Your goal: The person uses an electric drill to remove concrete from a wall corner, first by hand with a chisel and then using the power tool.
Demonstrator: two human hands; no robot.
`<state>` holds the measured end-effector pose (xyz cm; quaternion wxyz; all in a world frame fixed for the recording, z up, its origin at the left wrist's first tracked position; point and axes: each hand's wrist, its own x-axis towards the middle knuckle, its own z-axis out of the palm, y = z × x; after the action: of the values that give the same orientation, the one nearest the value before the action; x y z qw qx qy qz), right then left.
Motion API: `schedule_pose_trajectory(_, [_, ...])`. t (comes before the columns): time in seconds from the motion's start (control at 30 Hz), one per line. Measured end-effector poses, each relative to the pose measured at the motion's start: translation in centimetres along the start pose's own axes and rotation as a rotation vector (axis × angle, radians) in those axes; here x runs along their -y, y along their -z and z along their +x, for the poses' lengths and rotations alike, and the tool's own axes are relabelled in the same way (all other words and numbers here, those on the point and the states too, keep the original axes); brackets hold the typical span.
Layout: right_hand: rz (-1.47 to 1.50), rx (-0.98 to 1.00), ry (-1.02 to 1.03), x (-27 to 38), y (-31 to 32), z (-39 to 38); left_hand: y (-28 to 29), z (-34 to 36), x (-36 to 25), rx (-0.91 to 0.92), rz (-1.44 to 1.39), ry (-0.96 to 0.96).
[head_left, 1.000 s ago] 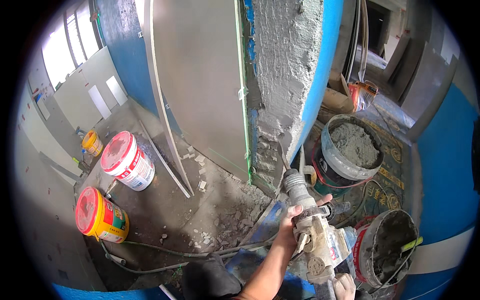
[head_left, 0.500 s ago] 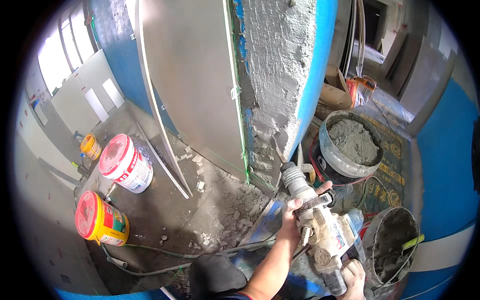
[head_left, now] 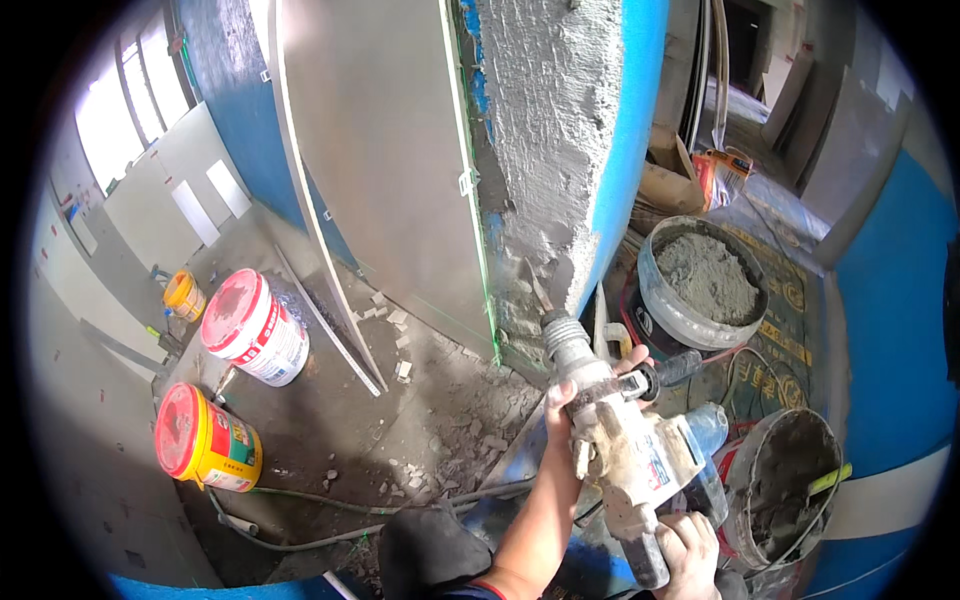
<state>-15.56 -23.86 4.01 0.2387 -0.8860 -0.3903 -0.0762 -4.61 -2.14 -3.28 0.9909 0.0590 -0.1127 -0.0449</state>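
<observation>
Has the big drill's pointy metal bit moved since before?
Yes. The chisel bit of the rotary hammer has moved left against the plastered pillar, closer to the grey wall panel.

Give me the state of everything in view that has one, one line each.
Power tool: held, bit toward the rough grey wall; contact unclear.
Left hand: gripping the tool's front.
Right hand: gripping its rear.
Red-lidded yellow bucket: closed, upright.
White bucket: closed, upright.
Upper-right bucket: open, heaped with grey material.
Lower-right bucket: open, grey-smeared inside.
</observation>
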Motion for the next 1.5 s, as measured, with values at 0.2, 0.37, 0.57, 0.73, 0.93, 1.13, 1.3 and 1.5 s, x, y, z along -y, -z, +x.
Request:
schedule_pose_trajectory(0.2, [0.052,-0.061,0.017,-1.4,-0.8,0.0,1.0,0.1,-1.1,-0.004,0.05,0.014])
schedule_pose_trajectory(0.37, [0.067,-0.033,0.01,0.1,-0.7,1.4,2.8,0.3,-2.2,0.153,0.002,0.054])
schedule_pose_trajectory(0.57, [0.008,-0.063,0.017,0.6,-1.3,1.0,1.3,-0.1,-3.2,0.069,0.025,0.049])
schedule_pose_trajectory(0.73, [0.045,-0.129,0.052,0.3,-2.3,0.7,2.0,0.2,-2.7,0.046,0.005,0.013])
schedule_pose_trajectory(0.93, [-0.01,-0.079,-0.018,1.3,-2.0,2.2,1.3,0.2,-3.3,0.167,-0.002,0.012])
schedule_pose_trajectory(1.13, [-0.013,-0.078,-0.012,0.5,-2.2,2.5,2.7,1.0,-2.9,0.158,0.007,-0.003])
schedule_pose_trajectory(1.3, [-0.011,-0.069,0.0,0.8,-2.2,2.8,2.4,0.7,-3.2,0.158,0.02,-0.025])
schedule_pose_trajectory(1.5, [-0.026,-0.065,0.051,1.4,-2.2,3.0,3.0,0.9,-3.8,0.276,-0.093,0.038])
